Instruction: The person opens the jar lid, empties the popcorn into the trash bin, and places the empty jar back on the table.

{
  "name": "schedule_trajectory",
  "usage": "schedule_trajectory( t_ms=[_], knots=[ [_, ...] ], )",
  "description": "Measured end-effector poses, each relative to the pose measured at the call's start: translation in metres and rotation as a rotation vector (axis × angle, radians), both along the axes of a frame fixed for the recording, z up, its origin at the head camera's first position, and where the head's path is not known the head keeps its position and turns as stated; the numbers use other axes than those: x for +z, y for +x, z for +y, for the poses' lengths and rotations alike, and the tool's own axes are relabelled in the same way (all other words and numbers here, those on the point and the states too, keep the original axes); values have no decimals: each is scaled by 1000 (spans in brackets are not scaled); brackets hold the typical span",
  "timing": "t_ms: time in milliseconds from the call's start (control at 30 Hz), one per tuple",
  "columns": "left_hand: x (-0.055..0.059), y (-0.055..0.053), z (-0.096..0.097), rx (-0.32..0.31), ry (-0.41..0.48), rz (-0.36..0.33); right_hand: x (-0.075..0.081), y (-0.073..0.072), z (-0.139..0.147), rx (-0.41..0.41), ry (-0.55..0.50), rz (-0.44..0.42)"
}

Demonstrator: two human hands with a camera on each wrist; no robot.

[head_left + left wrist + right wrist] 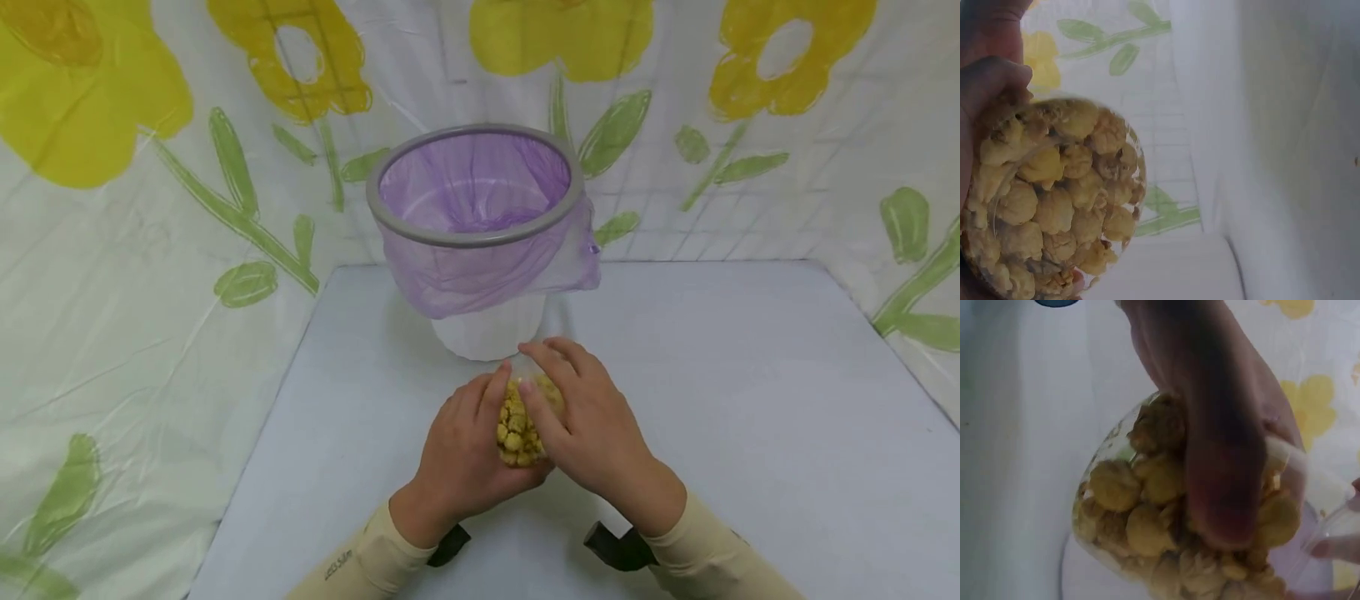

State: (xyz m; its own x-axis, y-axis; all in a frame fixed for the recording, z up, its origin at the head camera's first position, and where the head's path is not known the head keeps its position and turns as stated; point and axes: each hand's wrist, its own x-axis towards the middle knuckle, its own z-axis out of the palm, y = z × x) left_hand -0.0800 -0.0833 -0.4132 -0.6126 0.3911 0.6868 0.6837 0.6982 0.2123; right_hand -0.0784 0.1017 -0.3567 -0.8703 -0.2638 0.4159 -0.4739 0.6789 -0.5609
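Observation:
My left hand grips a clear round plastic jar full of yellow popcorn, tilted above the table. In the left wrist view the jar's rounded base faces the camera, popcorn showing through it. The right wrist view has the left thumb lying across the jar's side. My right hand is at the jar's mouth, its thumb and fingers pinching a clear lid. Fingertips of that hand show at the right edge of the right wrist view. Much of the lid is hidden by the hand.
Just beyond the hands stands a white bin with a grey rim and a purple bag folded over its edge. The light table extends to both sides. A white sheet painted with yellow flowers hangs around it.

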Motion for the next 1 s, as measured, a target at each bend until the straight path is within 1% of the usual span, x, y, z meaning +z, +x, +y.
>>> schedule_trajectory(
  t_ms=[100, 233, 300, 400, 567, 633, 767, 867, 1000],
  knots=[
    [-1, 1, -1, -50, 25, -41, -5, 0, 4, 42, 0, 104],
    [-4, -1, -5, -149, 65, -89, -12, 0, 7, 104, -9, 228],
    [-6, -1, -7, -203, 86, -125, -15, 1, 8, 139, -17, 262],
    [-8, 0, -11, -263, 109, -215, -15, 3, 10, 183, -23, 271],
    [-9, 0, -17, -341, 156, -420, -14, 4, 13, 248, -32, 272],
    [-8, -1, -19, -395, 198, -519, -13, 3, 13, 279, -38, 288],
    [-6, -4, -25, -496, 273, -710, -13, 1, 13, 342, -51, 348],
    [-6, -5, -30, -564, 305, -837, -14, 1, 13, 396, -71, 382],
    [-8, -6, -34, -674, 375, -997, -14, 0, 14, 480, -119, 390]
  ],
)
